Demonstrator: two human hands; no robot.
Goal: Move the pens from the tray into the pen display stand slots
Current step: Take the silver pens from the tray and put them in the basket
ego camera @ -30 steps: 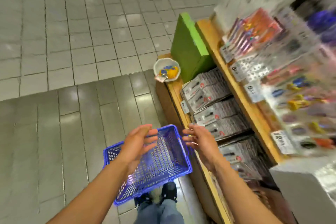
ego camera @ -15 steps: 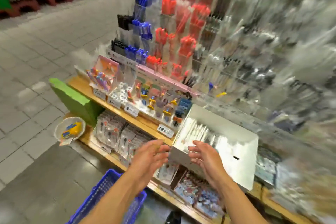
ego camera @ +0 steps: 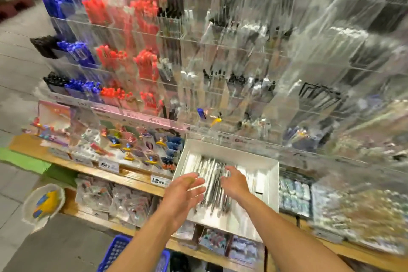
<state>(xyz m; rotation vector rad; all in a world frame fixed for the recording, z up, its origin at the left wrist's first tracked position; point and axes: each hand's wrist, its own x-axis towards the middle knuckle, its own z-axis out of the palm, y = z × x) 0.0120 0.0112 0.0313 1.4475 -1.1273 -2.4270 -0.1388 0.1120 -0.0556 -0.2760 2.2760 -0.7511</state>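
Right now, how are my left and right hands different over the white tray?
The left hand hovers at the white tray's left edge; the right hand reaches further in, above the pens. The left hand shows its thumb side with fingers spread; the right hand lies palm down, fingers pointing ahead. Both are open and hold nothing.

Motion blur smears the pen display stand [ego camera: 242, 62].
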